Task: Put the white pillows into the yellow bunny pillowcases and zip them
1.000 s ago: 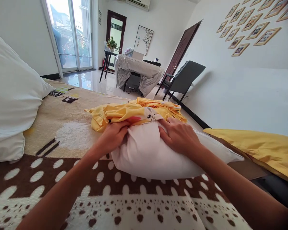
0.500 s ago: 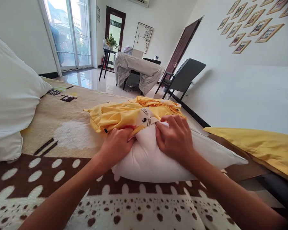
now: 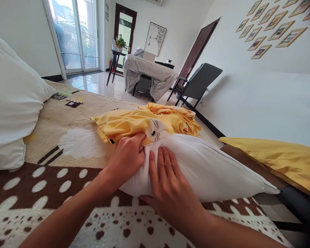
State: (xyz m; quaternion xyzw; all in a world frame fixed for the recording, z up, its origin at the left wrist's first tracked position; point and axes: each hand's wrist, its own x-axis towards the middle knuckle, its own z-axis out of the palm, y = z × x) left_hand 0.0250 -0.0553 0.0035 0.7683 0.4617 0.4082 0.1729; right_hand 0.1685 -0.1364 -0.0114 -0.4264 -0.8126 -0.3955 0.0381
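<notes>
One hand [image 3: 127, 153], the left, is pinching yellow cloth [image 3: 124, 124] while the right hand [image 3: 169, 181] is resting open on the white pillow [image 3: 209, 165] atop the blanket [image 3: 77, 143], and a weaker pinch could be letting the cloth slip.

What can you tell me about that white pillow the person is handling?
The white pillow looks soft and plump, in plain, smooth fabric, with a seam along its edge and a pointed corner toward the right of the picture. It lies on the patterned blanket, its far side against the crumpled yellow cloth; how much is inside that cloth is hidden. The left hand pinches the cloth's edge beside it, and the right hand presses flat on its top.
</notes>
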